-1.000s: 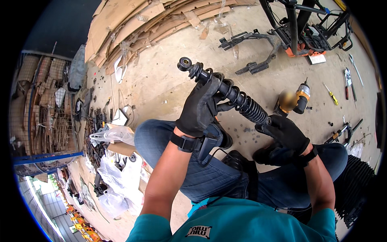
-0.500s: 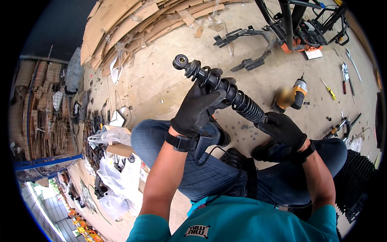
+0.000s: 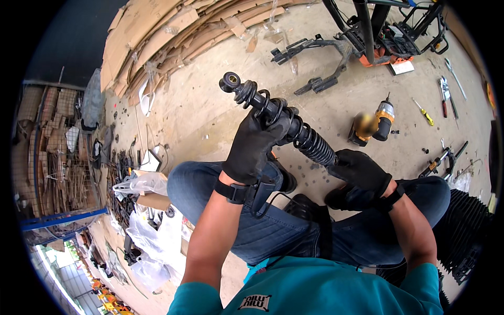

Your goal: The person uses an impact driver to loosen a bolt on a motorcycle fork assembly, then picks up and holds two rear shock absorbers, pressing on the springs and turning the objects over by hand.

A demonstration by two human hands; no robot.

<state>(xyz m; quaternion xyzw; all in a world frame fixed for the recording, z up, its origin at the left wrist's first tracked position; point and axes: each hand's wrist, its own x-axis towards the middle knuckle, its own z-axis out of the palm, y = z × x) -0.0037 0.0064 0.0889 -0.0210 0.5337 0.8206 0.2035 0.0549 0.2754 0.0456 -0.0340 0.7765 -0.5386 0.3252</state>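
A black coil-over shock absorber (image 3: 313, 146) slants across the view above my legs, its eyelet end up at the left and its other end down at the right. My left hand (image 3: 254, 143), in a black glove, is wrapped round the upper half of it. At the lower end, my gloved right hand (image 3: 361, 171) grips the tip, with the fingers partly hiding it. The coils are packed tightly near my right hand and spaced wider by my left.
A yellow-and-black cordless drill (image 3: 384, 121) stands on the floor at the right. Beyond it lie a yellow screwdriver (image 3: 426, 116) and pliers (image 3: 445, 90). A black bent frame part (image 3: 336, 65) and a vehicle frame (image 3: 366, 31) are farther off. Flattened cardboard (image 3: 149, 42) is piled far left.
Both hands and the shock absorber have shifted slightly left in the view, and the floor objects appear shifted too. My grip on the shock absorber persists.
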